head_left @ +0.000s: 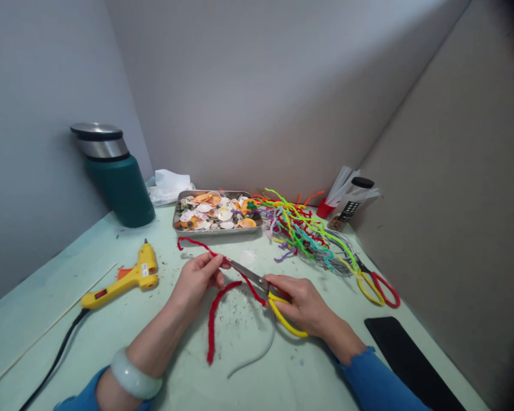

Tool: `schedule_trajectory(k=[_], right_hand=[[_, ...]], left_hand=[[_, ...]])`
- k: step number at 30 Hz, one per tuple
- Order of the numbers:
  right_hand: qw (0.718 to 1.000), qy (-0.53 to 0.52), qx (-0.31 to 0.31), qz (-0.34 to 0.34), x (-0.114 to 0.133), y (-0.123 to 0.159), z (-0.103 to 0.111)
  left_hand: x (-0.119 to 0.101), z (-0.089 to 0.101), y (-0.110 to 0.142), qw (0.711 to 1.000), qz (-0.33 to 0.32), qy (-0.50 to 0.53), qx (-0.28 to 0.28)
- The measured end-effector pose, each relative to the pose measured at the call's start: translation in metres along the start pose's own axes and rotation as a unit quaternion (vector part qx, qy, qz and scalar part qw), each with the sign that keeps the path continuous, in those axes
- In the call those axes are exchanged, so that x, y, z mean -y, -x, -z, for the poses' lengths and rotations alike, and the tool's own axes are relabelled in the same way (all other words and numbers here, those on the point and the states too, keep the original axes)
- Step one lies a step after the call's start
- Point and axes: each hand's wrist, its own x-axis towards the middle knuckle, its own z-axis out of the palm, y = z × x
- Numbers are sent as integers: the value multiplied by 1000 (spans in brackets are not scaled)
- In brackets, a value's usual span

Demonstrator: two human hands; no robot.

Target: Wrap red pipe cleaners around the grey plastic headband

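Note:
My left hand (203, 273) pinches a thin red pipe cleaner (197, 243), whose bent end sticks out to the upper left. My right hand (302, 299) grips scissors (251, 275) with a yellow handle. Their blades point up and left, with the tip at my left fingertips and lying along the red strand. The strand's other end runs down below the blades toward the handle. Whether the blades are parted is hard to tell. A thicker red pipe cleaner piece (211, 325) lies curved on the table below, beside a grey wire (255, 358).
A metal tray of seashells (216, 232) stands at the back, by a heap of coloured pipe cleaners (300, 225). Left are a yellow glue gun (131, 279), a stick (47, 329) and a green bottle (122, 188). Right are red-and-yellow-handled scissors (385, 290), a jar (350, 205) and a black slab (411, 362).

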Motion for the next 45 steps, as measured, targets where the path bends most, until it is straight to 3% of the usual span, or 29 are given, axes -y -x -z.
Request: schedule_trajectory(k=[9,45], right_hand=[[1000,15,-23,-9,6,2,0],[999,40,4,18,7,-1,-3]], left_hand=[[1,-2,2,1000,18,13,3],[0,-5,4,999,30,36,4]])
